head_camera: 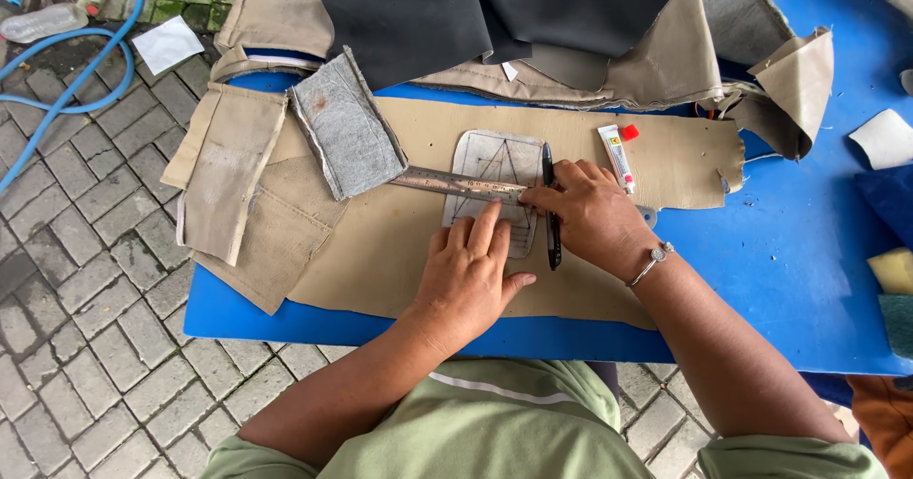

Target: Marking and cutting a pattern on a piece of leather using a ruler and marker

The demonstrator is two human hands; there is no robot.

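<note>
A pale rounded pattern piece (493,163) with drawn lines lies on a tan sheet of leather-like material (399,241) on a blue table (789,260). A metal ruler (447,181) lies across the pattern piece. My left hand (471,274) rests flat on the pattern piece, fingers reaching up to the ruler's edge. My right hand (592,215) presses the ruler's right end with its fingertips. A black pen (552,213) lies upright along the pattern's right edge, partly under my right hand; whether that hand grips it cannot be told. A metal bracelet (652,262) sits on my right wrist.
A small glue tube with a red cap (617,156) lies right of the pattern. A grey felt-backed piece (347,127) and tan scraps (228,170) lie left. Black fabric (475,13) is piled at the back. Sponges (894,270) sit far right. A blue hose (57,70) crosses the paving.
</note>
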